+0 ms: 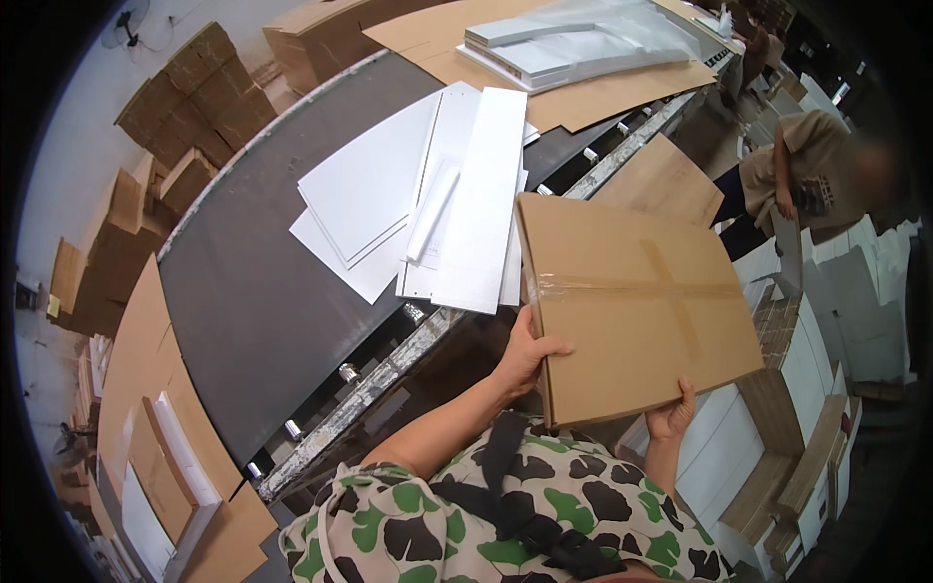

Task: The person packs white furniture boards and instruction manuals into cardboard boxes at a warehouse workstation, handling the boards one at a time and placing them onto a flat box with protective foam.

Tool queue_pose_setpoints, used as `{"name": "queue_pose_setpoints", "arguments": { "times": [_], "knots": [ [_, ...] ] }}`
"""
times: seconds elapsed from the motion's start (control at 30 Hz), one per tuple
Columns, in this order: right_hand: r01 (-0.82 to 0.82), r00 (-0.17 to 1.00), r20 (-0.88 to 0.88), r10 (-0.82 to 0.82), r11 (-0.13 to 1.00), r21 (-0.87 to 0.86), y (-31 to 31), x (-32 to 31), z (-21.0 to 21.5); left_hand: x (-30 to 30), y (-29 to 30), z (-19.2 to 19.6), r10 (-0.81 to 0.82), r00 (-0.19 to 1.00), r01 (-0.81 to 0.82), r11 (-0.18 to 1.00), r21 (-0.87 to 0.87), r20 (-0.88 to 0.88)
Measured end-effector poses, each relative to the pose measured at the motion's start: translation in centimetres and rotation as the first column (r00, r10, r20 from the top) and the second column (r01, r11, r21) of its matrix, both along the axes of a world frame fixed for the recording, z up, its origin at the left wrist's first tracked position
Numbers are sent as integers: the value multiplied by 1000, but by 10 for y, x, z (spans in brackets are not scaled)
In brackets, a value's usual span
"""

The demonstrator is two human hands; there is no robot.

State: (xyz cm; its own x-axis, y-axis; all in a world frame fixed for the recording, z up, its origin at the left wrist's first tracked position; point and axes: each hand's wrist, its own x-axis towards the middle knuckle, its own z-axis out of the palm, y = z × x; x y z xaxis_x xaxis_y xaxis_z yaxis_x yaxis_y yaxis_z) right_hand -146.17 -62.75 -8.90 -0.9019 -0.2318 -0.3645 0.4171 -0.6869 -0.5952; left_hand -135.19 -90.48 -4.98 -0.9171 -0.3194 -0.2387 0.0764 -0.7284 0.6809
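A flat brown cardboard box [632, 340], taped across its face, is tilted in front of me. At its lower left edge my left hand [528, 351] grips it, thumb on the face and fingers wrapped behind. My right hand [672, 412] holds the bottom edge, with the thumb on the front and the other fingers mostly hidden underneath. Just beyond the box's left edge, white panels [364, 199] lie fanned on the dark conveyor belt [282, 282]. A long narrow white board [481, 204] rests on top of them, beside a rolled white piece [432, 214].
Wrapped white boards [573, 44] sit on flat cardboard [622, 92] at the belt's far end. Metal rollers line the belt's near rail [389, 374]. White and brown panels [768, 457] are stacked at my right, where another person [807, 175] stands. Cardboard boxes [199, 97] are piled along the left wall.
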Motion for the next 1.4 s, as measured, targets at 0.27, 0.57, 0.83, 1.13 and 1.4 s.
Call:
{"name": "queue_pose_setpoints", "arguments": {
  "times": [0.27,0.57,0.83,1.13,1.4],
  "knots": [
    [132,991,25,-134,990,57,-30,3,-29,-1,-93,-11,-9,801,550,408,-729,599],
    [200,966,141,-218,971,133,-72,9,-23,-33,-235,-78,637,569,674,1,-739,520],
    [217,961,146,-234,968,125,-50,-4,-46,-33,-223,-80,550,666,622,-38,-782,503],
    [258,942,146,-301,932,255,-64,17,-108,-21,-246,-92,517,671,663,-97,-743,531],
    [194,975,54,-217,938,287,-50,17,-129,-20,-238,-88,546,679,637,-106,-763,491]
  ]
}}
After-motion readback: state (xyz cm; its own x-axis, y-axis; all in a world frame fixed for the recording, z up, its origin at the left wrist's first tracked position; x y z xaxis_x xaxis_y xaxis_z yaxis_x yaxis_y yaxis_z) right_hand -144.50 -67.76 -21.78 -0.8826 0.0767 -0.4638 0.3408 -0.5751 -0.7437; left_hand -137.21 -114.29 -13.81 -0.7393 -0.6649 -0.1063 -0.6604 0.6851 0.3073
